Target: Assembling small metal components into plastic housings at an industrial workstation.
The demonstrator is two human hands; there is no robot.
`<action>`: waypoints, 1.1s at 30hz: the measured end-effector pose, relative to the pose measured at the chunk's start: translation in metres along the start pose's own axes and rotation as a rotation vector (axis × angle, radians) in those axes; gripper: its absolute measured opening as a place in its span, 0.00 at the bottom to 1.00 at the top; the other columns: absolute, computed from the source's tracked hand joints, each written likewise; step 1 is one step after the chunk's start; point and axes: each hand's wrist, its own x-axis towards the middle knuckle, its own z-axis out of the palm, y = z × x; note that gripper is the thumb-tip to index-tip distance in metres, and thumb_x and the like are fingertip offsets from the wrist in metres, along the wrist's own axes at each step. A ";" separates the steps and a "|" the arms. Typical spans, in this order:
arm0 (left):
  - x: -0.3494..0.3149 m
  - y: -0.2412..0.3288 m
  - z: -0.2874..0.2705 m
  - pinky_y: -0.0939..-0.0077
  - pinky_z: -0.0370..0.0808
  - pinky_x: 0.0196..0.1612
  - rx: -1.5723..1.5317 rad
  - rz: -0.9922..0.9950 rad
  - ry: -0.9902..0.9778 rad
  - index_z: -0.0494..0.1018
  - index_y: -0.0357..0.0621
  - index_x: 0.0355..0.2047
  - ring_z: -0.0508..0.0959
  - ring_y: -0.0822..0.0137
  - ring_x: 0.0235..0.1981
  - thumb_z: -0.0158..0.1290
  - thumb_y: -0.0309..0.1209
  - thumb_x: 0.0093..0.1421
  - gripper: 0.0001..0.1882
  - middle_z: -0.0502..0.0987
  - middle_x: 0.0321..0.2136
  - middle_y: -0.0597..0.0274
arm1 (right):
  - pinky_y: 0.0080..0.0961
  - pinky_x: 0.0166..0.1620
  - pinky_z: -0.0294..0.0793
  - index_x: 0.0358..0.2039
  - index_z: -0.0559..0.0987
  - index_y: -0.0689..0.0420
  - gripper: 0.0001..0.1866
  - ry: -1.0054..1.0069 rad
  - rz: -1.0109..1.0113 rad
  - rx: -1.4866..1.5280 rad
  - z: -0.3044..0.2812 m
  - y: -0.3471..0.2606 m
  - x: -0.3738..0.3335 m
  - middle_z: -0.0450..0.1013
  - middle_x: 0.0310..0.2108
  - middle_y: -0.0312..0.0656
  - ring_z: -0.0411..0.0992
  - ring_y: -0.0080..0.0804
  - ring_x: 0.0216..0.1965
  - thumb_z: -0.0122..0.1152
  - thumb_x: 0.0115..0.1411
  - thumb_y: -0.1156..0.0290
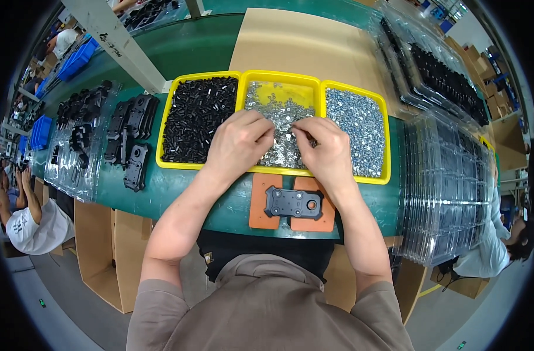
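Both my hands are over the middle compartment of a yellow tray [284, 75], which holds small silvery washers [284, 111]. My left hand [239, 142] is closed, its fingertips bent together at the left side of the washers. Opposite it, my right hand [326, 146] pinches thumb and fingers together over the right side. Whatever sits between the fingertips is too small or hidden to name. Just below the tray, a black plastic plate-like part [293, 203] with a round hole lies across two orange-brown blocks [263, 217].
Black cylindrical pieces [200, 111] fill the left compartment, small bluish metal pieces [355, 128] the right. More black housings [137, 167] lie at left. Stacked clear plastic trays [442, 193] stand at right. A cardboard sheet [302, 41] lies behind; a pale post [112, 38] rises back left. People sit at both sides.
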 end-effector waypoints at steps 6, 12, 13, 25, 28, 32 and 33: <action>0.006 0.015 -0.012 0.65 0.80 0.37 -0.085 -0.197 -0.026 0.82 0.41 0.32 0.80 0.57 0.31 0.65 0.21 0.57 0.04 0.81 0.32 0.59 | 0.33 0.49 0.81 0.38 0.89 0.61 0.05 0.005 0.071 0.029 -0.011 -0.002 0.002 0.86 0.39 0.42 0.81 0.40 0.38 0.71 0.62 0.83; -0.044 0.055 -0.057 0.68 0.78 0.38 -0.357 -0.067 -0.163 0.83 0.41 0.33 0.77 0.61 0.30 0.67 0.19 0.54 0.07 0.81 0.34 0.64 | 0.33 0.52 0.77 0.38 0.89 0.59 0.05 -0.225 -0.060 0.056 -0.062 -0.045 -0.055 0.84 0.42 0.39 0.77 0.39 0.42 0.72 0.62 0.82; -0.057 0.063 -0.056 0.68 0.78 0.38 -0.365 -0.072 -0.166 0.83 0.41 0.33 0.77 0.61 0.30 0.67 0.19 0.54 0.07 0.81 0.34 0.64 | 0.33 0.52 0.77 0.38 0.89 0.59 0.05 -0.230 -0.052 0.054 -0.066 -0.052 -0.071 0.84 0.42 0.39 0.77 0.39 0.42 0.72 0.62 0.82; -0.068 0.071 -0.057 0.70 0.79 0.41 -0.172 0.128 -0.333 0.85 0.44 0.39 0.78 0.62 0.35 0.71 0.25 0.56 0.10 0.83 0.39 0.66 | 0.35 0.57 0.72 0.41 0.92 0.57 0.11 -0.264 -0.027 0.080 -0.059 -0.045 -0.112 0.81 0.47 0.38 0.76 0.37 0.47 0.75 0.56 0.80; -0.070 0.070 -0.061 0.69 0.80 0.41 -0.083 0.246 -0.355 0.86 0.44 0.41 0.79 0.62 0.36 0.71 0.26 0.57 0.11 0.83 0.40 0.65 | 0.36 0.57 0.72 0.42 0.91 0.57 0.12 -0.250 -0.097 0.047 -0.062 -0.044 -0.114 0.81 0.48 0.37 0.77 0.38 0.48 0.76 0.56 0.78; -0.078 0.063 -0.067 0.68 0.80 0.42 -0.006 0.327 -0.318 0.87 0.43 0.43 0.80 0.62 0.38 0.70 0.27 0.58 0.12 0.84 0.42 0.64 | 0.37 0.57 0.73 0.44 0.91 0.57 0.14 -0.237 -0.173 0.020 -0.066 -0.041 -0.118 0.81 0.49 0.38 0.78 0.40 0.49 0.76 0.56 0.76; -0.081 0.060 -0.069 0.68 0.80 0.42 -0.017 0.292 -0.265 0.87 0.42 0.44 0.81 0.61 0.38 0.70 0.26 0.59 0.12 0.85 0.42 0.64 | 0.38 0.57 0.73 0.45 0.91 0.57 0.15 -0.233 -0.177 0.029 -0.067 -0.041 -0.120 0.82 0.49 0.39 0.78 0.40 0.49 0.75 0.55 0.76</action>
